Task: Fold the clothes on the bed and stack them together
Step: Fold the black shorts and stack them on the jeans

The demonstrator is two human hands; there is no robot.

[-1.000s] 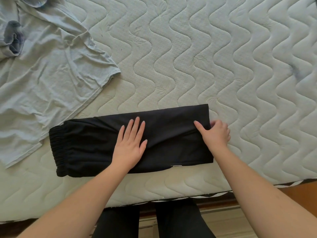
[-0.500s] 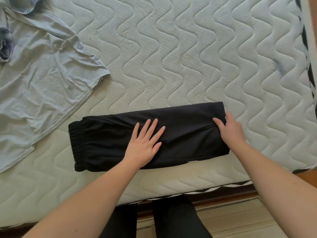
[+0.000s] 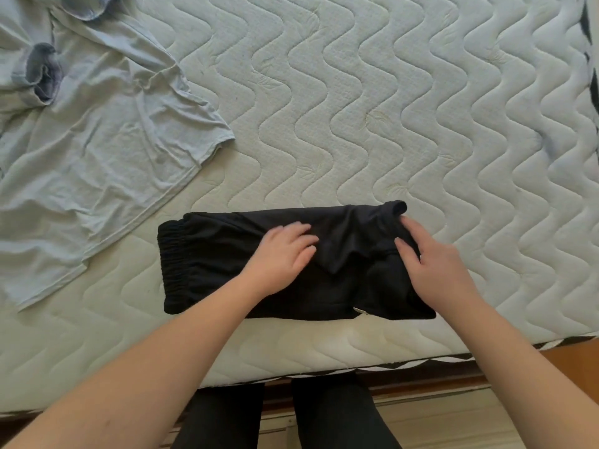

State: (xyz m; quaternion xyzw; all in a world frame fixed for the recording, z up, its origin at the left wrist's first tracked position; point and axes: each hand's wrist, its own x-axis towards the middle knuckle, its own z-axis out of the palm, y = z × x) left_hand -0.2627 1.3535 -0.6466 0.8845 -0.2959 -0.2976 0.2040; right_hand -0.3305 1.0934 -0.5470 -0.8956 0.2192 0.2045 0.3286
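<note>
Black folded trousers lie along the near edge of the quilted mattress, waistband to the left. My left hand rests flat on their middle with fingers straight. My right hand grips the right end of the trousers, which is lifted and bunched toward the middle. A pale blue T-shirt lies unfolded and wrinkled at the far left.
The mattress's near edge runs just below the trousers, with a wooden bed frame and floor under it. My legs in dark trousers stand against the bed. The mattress's right edge shows at the far right.
My right hand has lifted the right end of the trousers and drawn it leftward, bunching the cloth. My left hand stays pressed on the middle. The view has shifted slightly.
</note>
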